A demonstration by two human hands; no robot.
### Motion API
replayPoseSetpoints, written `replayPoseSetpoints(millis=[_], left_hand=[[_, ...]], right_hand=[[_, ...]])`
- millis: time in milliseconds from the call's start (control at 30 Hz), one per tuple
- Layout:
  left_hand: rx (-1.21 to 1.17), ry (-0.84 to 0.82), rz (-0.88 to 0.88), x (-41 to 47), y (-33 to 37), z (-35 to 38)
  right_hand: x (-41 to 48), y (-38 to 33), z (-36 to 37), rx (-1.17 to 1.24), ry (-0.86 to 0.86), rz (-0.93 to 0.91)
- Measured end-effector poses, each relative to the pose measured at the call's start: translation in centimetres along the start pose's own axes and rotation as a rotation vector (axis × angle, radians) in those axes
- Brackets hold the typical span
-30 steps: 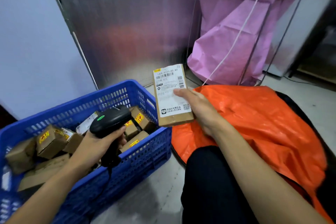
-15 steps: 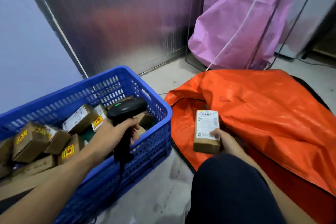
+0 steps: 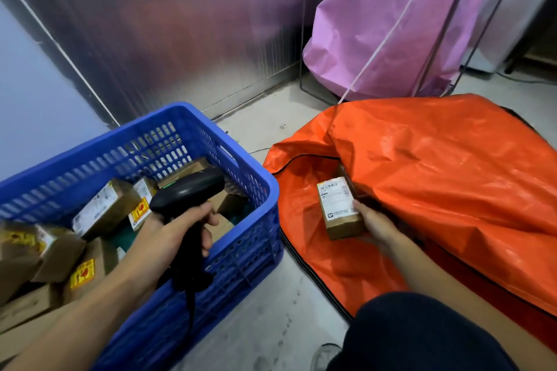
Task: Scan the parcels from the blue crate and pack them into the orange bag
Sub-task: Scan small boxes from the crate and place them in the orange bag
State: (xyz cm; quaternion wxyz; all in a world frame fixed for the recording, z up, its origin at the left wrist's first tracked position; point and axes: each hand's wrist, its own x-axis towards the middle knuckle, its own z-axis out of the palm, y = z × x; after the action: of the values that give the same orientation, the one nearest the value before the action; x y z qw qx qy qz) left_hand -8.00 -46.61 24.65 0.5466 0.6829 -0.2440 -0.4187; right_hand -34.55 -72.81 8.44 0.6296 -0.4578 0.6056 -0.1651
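Note:
A blue crate (image 3: pixel 259 190) on the floor at the left holds several brown cardboard parcels (image 3: pixel 105 211) with white labels and yellow stickers. Above its near right corner my left hand (image 3: pixel 168 238) grips a black barcode scanner (image 3: pixel 188 190) by the handle, its cable hanging down. To the right lies the orange bag (image 3: pixel 437 178) with its zipped mouth open. My right hand (image 3: pixel 376 226) holds a small brown parcel (image 3: pixel 339 208) with a white label at the bag's opening, under the raised flap. Whether the parcel rests on the bag's lining I cannot tell.
A pink bag (image 3: pixel 385 27) hangs in a thin wire frame at the back right, with a white cord across it. A ribbed metal wall panel (image 3: pixel 180 24) stands behind the crate. Bare concrete floor (image 3: pixel 271 310) runs between crate and bag. My dark-trousered knee (image 3: pixel 407 337) is bottom right.
My right hand brought the parcel down from in front of the scanner to the orange bag's mouth, then a little further in. The left hand kept the scanner over the crate.

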Motion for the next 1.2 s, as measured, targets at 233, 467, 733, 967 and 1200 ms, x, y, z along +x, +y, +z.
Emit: replayPoseSetpoints(millis=[233, 467, 733, 967, 1200], left_hand=[[0.018, 0.038, -0.032, -1.8, 1.6, 0.0], [-0.071, 0.156, -0.071, -5.6, 6.5, -2.8], [-0.185, 0.306, 0.081, -13.3, 10.6, -9.2], [-0.217, 0.447, 0.029, -16.5, 8.3, -12.4], [-0.301, 0.421, 0.059, -17.7, 9.2, -16.4]], right_hand=[[-0.6, -2.5, 1.4, -0.641, -0.100, -0.104], [-6.4, -10.8, 3.3, -0.761, -0.270, -0.172], [-15.8, -20.1, 8.6, -0.906, -0.266, -0.487], [-21.3, -20.2, 18.1, -1.329, -0.262, -0.831], [-23.6, -13.4, 25.7, -1.817, -0.424, -0.960]])
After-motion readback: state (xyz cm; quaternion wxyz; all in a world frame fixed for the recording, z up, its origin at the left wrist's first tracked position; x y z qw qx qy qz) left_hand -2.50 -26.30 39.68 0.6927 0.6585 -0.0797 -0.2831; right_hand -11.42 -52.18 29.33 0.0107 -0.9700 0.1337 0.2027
